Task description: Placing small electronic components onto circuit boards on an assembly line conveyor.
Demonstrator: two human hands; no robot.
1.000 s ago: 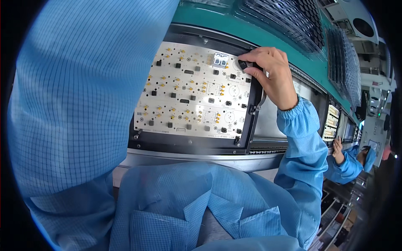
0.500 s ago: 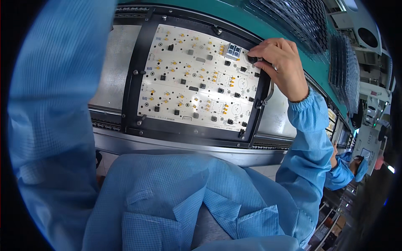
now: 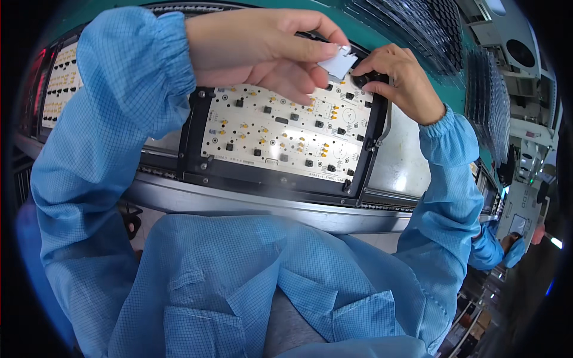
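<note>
From the upper left my left hand (image 3: 262, 51) reaches over the circuit board panel (image 3: 286, 128). Its thumb and index finger pinch a small white plastic piece (image 3: 338, 64) with a notched edge; the other fingers are loosely spread. At the panel's upper right corner, my right hand (image 3: 404, 83) has thumb and fingers closed on a small round black part (image 3: 360, 80). The white piece is just left of this black part. White boards with yellow and black components make up the panel, which sits in a black frame (image 3: 192, 134). My left hand hides its upper rows.
The frame rests on a conveyor with a metal front rail (image 3: 268, 206). Another loaded panel (image 3: 61, 83) is at the far left. Stacked clear plastic trays (image 3: 406, 30) stand on the green surface beyond. A co-worker's blue sleeve (image 3: 486, 247) shows at the right.
My left arm has swung in from the left, bringing the white piece over the panel's upper right. My right hand stays on the black part. The view has shifted slightly.
</note>
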